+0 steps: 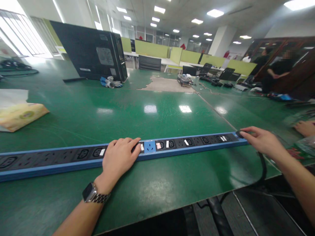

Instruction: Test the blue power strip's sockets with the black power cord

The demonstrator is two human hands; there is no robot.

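A long blue power strip (197,143) with black socket modules and small white stickers lies across the green table. One module (150,147) near its middle is blue. My left hand (120,154), with a watch (90,192) on the wrist, lies over the strip, its fingers bent round the far edge and the thumb near a white sticker. At the strip's right end, my right hand (261,141) pinches a small black part (238,133), whose exact kind I cannot make out. A black cable (263,167) curves down below my right hand.
A black computer case (98,54) stands at the back left, with gloves (110,82) beside it. A tissue pack (22,113) lies at the left. Another person's hand (305,127) shows at the right edge. The table's front edge (197,200) runs below the strip.
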